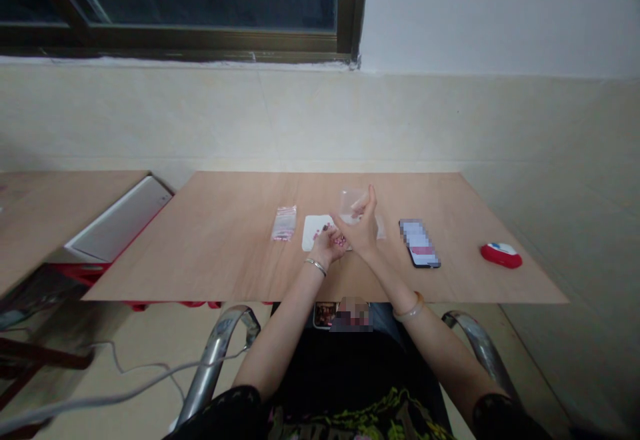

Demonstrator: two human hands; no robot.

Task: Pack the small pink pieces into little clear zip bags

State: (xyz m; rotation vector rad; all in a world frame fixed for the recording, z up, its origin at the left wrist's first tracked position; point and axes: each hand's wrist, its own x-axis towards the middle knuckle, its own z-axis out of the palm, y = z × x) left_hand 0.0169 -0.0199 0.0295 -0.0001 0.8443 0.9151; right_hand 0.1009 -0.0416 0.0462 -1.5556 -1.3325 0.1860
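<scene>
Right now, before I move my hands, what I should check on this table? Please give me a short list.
1. Cup stands upright: ok.
2. Right hand apart from cup: cannot tell, they overlap in view.
3. Beads all on card: not ok, some lie by the left hand.
4. Left hand holds beads: cannot tell.
5. Bag sealed: cannot tell.
6. Phone apart from both hands: ok.

From where I'm watching, a pale wooden tabletop (210, 257) carries a small clear bag of pink bits (284, 223), a white card (311, 235), a smartphone (419, 243) and, toward the right, what looks like a red-and-white computer mouse (501, 255).
</scene>
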